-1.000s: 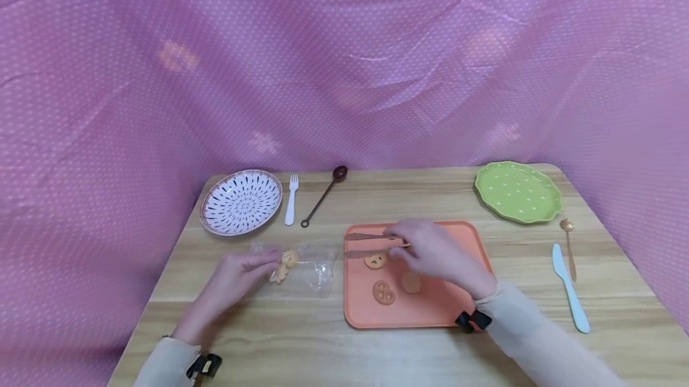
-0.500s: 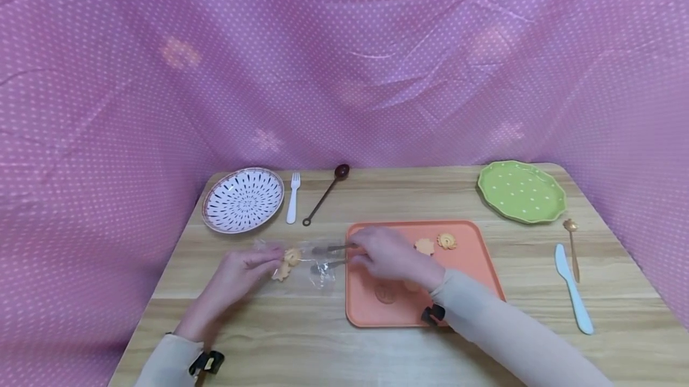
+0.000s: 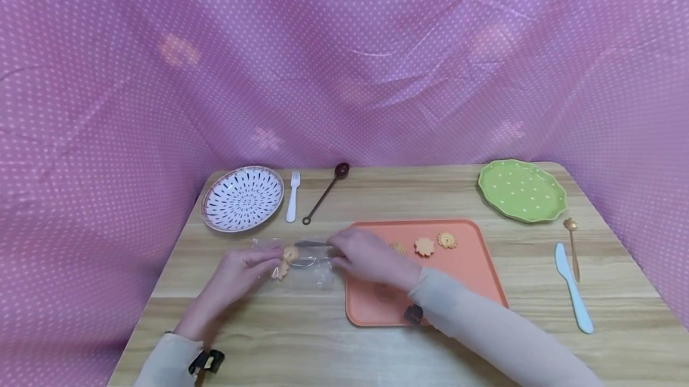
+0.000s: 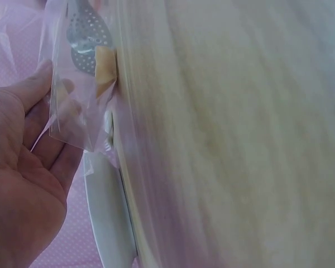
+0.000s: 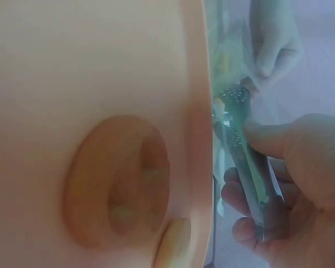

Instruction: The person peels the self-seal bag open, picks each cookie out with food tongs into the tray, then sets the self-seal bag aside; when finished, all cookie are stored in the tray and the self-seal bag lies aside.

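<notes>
My left hand (image 3: pixel 242 270) pinches the left end of a clear plastic bag (image 3: pixel 319 282) between thumb and fingers. Inside the bag lie flower-shaped cookies (image 3: pixel 290 254). My right hand (image 3: pixel 371 258) grips metal tongs (image 5: pixel 248 167), which point left at the bag. Through the film in the left wrist view, the tongs' perforated head (image 4: pixel 88 33) shows right beside one cookie (image 4: pixel 105 70). Under my right forearm is an orange tray (image 3: pixel 463 279) with several cookies (image 3: pixel 424 247). A pretzel-shaped cookie (image 5: pixel 117 181) fills much of the right wrist view.
At the back left stand a patterned oval plate (image 3: pixel 242 200), a white fork (image 3: pixel 292 198) and a brown long-handled spoon (image 3: pixel 325 195). On the right are a green plate (image 3: pixel 521 191), a gold spoon (image 3: pixel 573 249) and a light blue knife (image 3: pixel 573 288). A pink curtain (image 3: pixel 344 76) surrounds the table.
My right hand has moved left from over the tray, carrying the tongs to the cookies in the bag. More cookies on the tray are uncovered. My left hand stays put.
</notes>
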`<act>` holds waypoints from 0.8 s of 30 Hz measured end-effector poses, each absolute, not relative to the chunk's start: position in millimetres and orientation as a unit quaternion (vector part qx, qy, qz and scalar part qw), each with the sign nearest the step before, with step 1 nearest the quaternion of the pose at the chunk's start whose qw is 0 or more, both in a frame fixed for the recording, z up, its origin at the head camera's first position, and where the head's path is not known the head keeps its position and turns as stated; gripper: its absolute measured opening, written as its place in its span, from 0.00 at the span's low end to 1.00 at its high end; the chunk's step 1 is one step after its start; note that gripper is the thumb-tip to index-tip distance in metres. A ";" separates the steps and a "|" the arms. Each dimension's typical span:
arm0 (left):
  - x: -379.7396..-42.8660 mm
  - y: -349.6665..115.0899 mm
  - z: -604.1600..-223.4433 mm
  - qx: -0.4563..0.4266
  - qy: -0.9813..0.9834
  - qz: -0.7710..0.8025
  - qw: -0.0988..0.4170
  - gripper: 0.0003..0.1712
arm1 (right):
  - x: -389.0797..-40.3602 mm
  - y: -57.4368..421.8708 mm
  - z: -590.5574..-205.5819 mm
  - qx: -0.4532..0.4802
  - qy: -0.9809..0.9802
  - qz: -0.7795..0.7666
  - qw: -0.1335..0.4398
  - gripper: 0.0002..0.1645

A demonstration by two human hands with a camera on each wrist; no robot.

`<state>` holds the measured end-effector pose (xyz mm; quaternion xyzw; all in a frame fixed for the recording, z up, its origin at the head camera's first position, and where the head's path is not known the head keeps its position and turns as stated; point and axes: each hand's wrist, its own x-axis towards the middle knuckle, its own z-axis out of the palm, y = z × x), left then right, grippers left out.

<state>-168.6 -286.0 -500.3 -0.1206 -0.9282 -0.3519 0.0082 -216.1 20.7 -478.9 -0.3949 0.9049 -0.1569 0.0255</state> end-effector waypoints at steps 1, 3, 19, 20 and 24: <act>-168.7 -286.2 -500.2 -0.121 -0.928 -0.352 0.007 0.15 | -215.4 18.9 -479.8 -0.393 0.907 -0.152 0.021 0.20; -168.9 -286.7 -500.4 -0.119 -0.928 -0.354 0.007 0.15 | -213.7 15.7 -481.7 -0.393 0.907 -0.149 0.014 0.18; -167.8 -289.4 -501.3 -0.116 -0.923 -0.367 0.013 0.13 | -212.3 23.0 -485.3 -0.415 0.894 -0.171 0.010 0.13; -167.7 -289.4 -501.0 -0.116 -0.923 -0.367 0.013 0.14 | -212.0 24.3 -484.5 -0.414 0.894 -0.171 0.009 0.14; -168.1 -289.0 -500.2 -0.113 -0.923 -0.368 0.010 0.15 | -210.7 26.1 -481.2 -0.412 0.895 -0.171 0.007 0.15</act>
